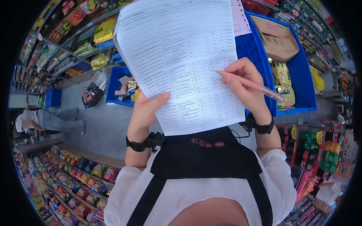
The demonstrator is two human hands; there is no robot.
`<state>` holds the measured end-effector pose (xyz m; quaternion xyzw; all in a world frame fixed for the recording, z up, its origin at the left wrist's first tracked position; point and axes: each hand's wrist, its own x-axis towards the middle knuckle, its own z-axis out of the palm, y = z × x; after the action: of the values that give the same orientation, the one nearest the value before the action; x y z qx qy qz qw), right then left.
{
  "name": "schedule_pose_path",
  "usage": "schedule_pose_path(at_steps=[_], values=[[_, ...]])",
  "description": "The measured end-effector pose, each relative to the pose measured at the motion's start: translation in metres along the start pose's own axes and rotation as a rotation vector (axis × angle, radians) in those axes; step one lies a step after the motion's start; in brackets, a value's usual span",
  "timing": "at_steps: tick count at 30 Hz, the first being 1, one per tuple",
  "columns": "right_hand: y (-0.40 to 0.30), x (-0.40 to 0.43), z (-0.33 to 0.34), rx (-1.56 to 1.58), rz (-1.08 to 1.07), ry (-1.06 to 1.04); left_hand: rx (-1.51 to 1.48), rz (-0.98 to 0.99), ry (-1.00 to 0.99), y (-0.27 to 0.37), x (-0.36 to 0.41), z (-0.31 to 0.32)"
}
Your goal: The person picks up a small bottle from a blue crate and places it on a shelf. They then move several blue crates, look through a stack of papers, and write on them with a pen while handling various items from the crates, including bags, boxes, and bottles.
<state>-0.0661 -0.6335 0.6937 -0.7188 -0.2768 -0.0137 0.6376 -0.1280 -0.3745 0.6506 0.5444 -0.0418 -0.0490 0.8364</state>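
Observation:
A stack of printed table sheets (181, 56) is spread in front of my chest, its rows filled with small print. My left hand (148, 108) grips the lower left edge, thumb on top and the other fingers hidden underneath. In my right hand (246, 84) is a pink pen (254, 86), its tip at the right-hand columns of the top sheet. Behind the stack's upper right corner a pink sheet with punched edge holes (241, 18) shows. Each wrist wears a black strap with a small device.
To the right, a blue plastic crate (309, 93) holds an open cardboard box (278, 42) and yellow packets (282, 76). Another blue crate (114, 84) with small packs stands left, near a black basket (92, 95). A person (53, 120) is in the left aisle beside snack shelves (76, 180).

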Motion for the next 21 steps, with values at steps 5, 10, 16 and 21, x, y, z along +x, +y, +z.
schedule_pose_path(at_steps=[5, 10, 16, 21], values=[[0.0, -0.004, 0.017, -0.166, -0.004, 0.111, 0.01, -0.013, 0.009, -0.001, -0.009, -0.005], [-0.002, -0.004, 0.025, -0.308, -0.057, 0.087, 0.068, 0.035, 0.005, 0.0, -0.015, -0.004], [-0.008, -0.005, 0.026, -0.442, -0.087, 0.087, 0.12, 0.036, 0.016, 0.0, -0.019, -0.002], [-0.008, -0.008, 0.018, -0.471, -0.073, 0.141, 0.125, 0.046, 0.037, -0.007, -0.014, 0.0]])
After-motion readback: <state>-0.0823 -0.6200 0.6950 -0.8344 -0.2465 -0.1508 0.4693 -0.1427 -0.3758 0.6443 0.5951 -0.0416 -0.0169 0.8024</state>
